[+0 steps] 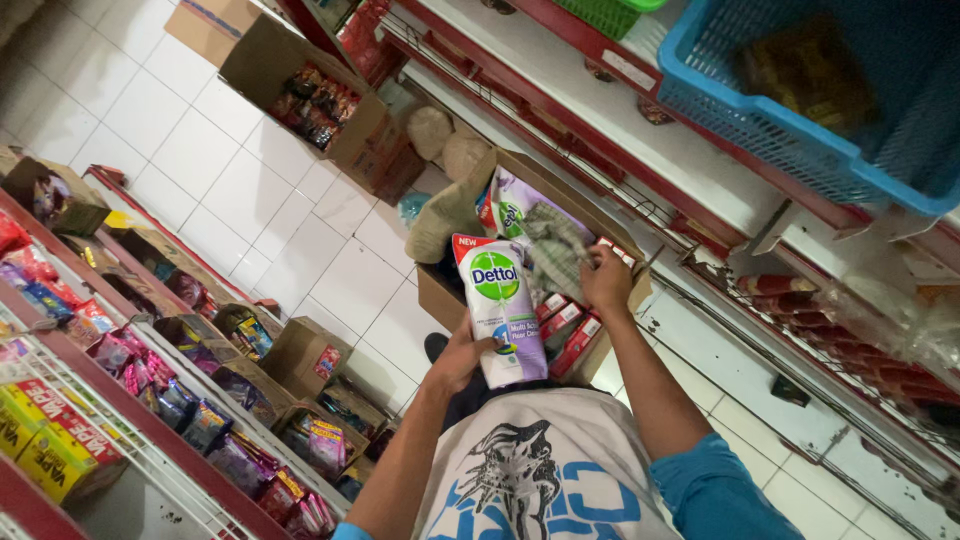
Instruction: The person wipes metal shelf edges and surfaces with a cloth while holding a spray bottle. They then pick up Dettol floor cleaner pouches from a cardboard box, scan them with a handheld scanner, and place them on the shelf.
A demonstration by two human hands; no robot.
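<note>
Left hand [462, 355] clamped on pouch [500, 305]; right hand [607, 280], at 2 o'clock from pouch, grips cloth [555, 250] in box [440, 295].

floor [240, 190]: white tiles, open cardboard boxes [310, 95] of packets standing on it
shelf [150, 420]: red-edged, packed with colourful sachets [240, 460]
</note>
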